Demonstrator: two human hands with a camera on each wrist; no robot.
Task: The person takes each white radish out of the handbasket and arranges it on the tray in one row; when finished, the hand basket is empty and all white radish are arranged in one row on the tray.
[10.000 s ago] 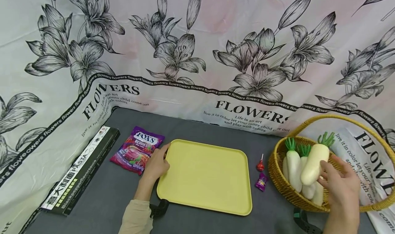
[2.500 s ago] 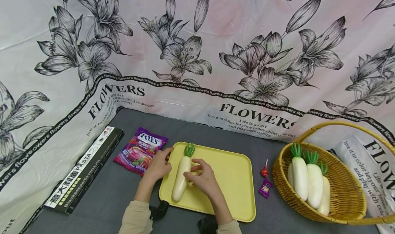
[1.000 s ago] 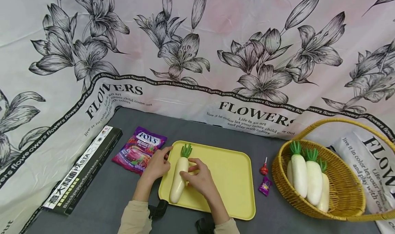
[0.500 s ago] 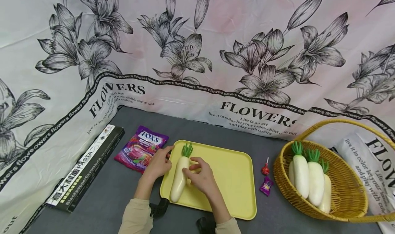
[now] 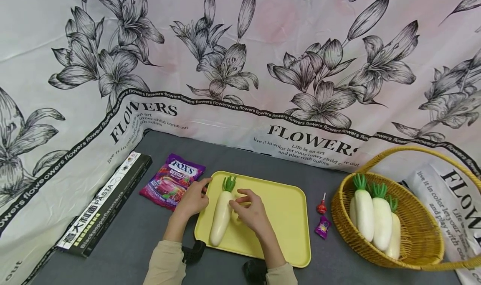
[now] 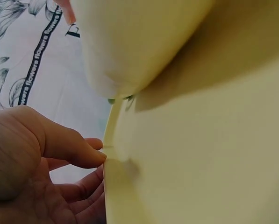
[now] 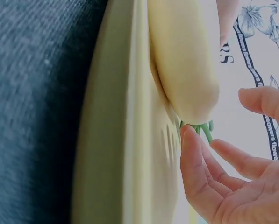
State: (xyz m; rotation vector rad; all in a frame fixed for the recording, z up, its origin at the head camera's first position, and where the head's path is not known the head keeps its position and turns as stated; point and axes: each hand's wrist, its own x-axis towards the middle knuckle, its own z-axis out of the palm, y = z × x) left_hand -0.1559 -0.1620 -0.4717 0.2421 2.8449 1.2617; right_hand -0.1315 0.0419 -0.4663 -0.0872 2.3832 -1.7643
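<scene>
Head view: the yellow tray (image 5: pixel 282 222) lies on the dark tabletop (image 5: pixel 225 151). On its 9 o'clock part rests the white radish (image 5: pixel 221 218), green leaves (image 5: pixel 229 184) pointing between 12 and 1 o'clock. The left hand (image 5: pixel 193 199) grips the tray's 10 o'clock edge. The right hand (image 5: pixel 251 209) is at the radish's 2 to 3 o'clock side, fingers loosely bent and grasping nothing. From the tray, the FOX'S candy bag (image 5: pixel 173 180) lies toward 10 o'clock, and the pasta box (image 5: pixel 107 205) farther out at 9. Toward 3 o'clock are a red lollipop (image 5: pixel 321 207), a purple candy (image 5: pixel 322 227) and a wicker basket (image 5: pixel 421 230) holding more radishes (image 5: pixel 382 224).

Left wrist view: at 8 o'clock, thumb and fingers pinch the tray's rim; the radish looms at 12.

Right wrist view: the hand is at 4 o'clock, thumb and fingers spread near the leaves; whether any fingertip touches them, I cannot tell.
</scene>
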